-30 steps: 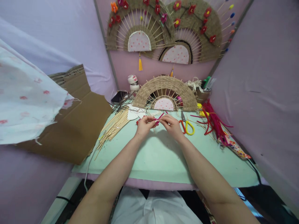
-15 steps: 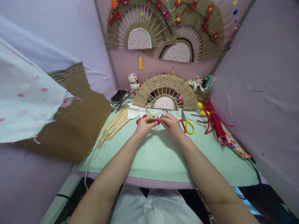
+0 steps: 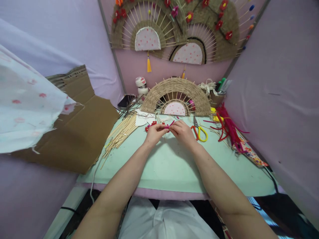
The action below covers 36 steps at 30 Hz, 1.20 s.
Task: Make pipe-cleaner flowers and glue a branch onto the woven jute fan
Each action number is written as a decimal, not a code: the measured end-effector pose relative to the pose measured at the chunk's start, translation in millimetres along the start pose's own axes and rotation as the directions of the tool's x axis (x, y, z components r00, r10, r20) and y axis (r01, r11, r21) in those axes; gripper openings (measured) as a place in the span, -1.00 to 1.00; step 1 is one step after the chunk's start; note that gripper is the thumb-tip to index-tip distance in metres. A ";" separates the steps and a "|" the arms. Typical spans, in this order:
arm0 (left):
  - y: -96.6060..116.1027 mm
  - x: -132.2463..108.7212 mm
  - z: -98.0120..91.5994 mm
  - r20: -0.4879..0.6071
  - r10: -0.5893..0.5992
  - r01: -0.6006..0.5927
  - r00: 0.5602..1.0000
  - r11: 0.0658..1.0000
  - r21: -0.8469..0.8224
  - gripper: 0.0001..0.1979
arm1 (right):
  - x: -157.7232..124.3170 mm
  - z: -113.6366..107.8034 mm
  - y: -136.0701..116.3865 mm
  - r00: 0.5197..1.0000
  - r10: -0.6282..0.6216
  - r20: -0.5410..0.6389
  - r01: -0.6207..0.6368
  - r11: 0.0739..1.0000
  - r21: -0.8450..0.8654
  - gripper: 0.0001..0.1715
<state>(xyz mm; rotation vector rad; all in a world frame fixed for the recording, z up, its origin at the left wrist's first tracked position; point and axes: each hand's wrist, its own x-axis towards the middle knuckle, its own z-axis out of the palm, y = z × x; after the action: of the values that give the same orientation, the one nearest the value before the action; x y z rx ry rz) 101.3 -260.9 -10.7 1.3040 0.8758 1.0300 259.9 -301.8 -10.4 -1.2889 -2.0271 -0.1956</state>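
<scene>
Above the middle of the pale green table, my left hand [image 3: 156,133] and my right hand [image 3: 182,132] meet fingertip to fingertip. Both pinch a short magenta pipe cleaner [image 3: 170,124], whose ends stick up between them; its lower part is mostly hidden by the fingers. Small red pipe-cleaner flowers [image 3: 151,125] lie just behind my left hand. To the right of my right hand rests a pair of scissors [image 3: 200,132] with red and yellow handles. A woven half-round fan [image 3: 176,87] stands behind both hands.
Thin sticks [image 3: 120,134] lie in a bundle at left, near brown cardboard [image 3: 82,132] and dotted cloth [image 3: 27,109]. Red and magenta pipe cleaners [image 3: 233,129] are heaped at right. A jar [image 3: 142,88] and a pen holder [image 3: 217,99] stand at the back. Finished fans [image 3: 147,38] hang on the wall.
My fingers have shifted slightly around the magenta pipe cleaner, and less of it shows between them. The camera view has moved a little. Everything else stays in place.
</scene>
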 end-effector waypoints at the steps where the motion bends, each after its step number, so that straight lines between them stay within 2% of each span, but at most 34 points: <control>1: -0.6 0.2 -0.1 0.001 0.003 -0.003 1.000 1.000 -0.021 -0.77 | -0.1 0.2 -0.3 1.000 0.006 -0.006 -0.006 1.000 0.019 -0.70; 6: -3.9 1.8 -0.7 0.000 0.016 -0.015 1.000 0.988 -0.152 -0.78 | 0.1 6.1 -4.2 0.989 0.123 -0.080 -0.104 0.973 0.207 -0.78; 11: -7.9 3.8 -0.4 -0.017 0.014 -0.018 1.000 0.967 -0.253 -0.75 | 0.7 12.1 -13.0 0.949 0.300 -0.100 -0.246 0.898 0.364 -0.80; 14: -8.3 3.9 0.6 -0.022 0.008 -0.013 1.000 0.959 -0.284 -0.76 | 1.5 11.7 -19.1 0.927 0.363 -0.097 -0.296 0.865 0.406 -0.81; 18: -6.9 2.1 1.8 0.002 0.021 -0.019 1.000 0.937 -0.350 -0.75 | 1.4 9.6 -24.2 0.927 0.344 -0.150 -0.266 0.885 0.383 -0.83; 24: -4.7 -2.0 0.6 0.081 0.028 0.009 0.996 0.906 -0.422 -0.74 | -0.5 7.0 -25.8 0.950 0.167 -0.265 -0.106 0.968 0.229 -0.89; 27: -2.6 -3.0 -0.9 0.106 0.026 0.022 0.994 0.904 -0.426 -0.73 | 0.4 4.1 -26.4 0.931 0.222 -0.290 -0.127 0.942 0.311 -0.92; 29: -1.4 -3.0 -1.2 0.110 0.043 0.006 0.993 0.912 -0.411 -0.73 | 1.7 2.2 -26.1 0.912 0.298 -0.281 -0.168 0.897 0.408 -0.91; 32: -0.8 -2.6 -0.5 0.108 0.071 -0.026 0.992 0.927 -0.375 -0.72 | 3.6 1.0 -24.6 0.900 0.395 -0.183 -0.235 0.795 0.559 -0.85; 36: -1.5 -1.7 -0.7 0.120 0.084 -0.029 0.989 0.916 -0.401 -0.72 | 5.1 1.2 -23.3 0.901 0.425 -0.090 -0.262 0.697 0.668 -0.82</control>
<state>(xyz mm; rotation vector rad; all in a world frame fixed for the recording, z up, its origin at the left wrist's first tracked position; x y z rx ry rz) 100.2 -262.3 -12.3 1.0405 0.4922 1.0857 238.5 -309.0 -2.5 -1.0939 -1.4031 0.4770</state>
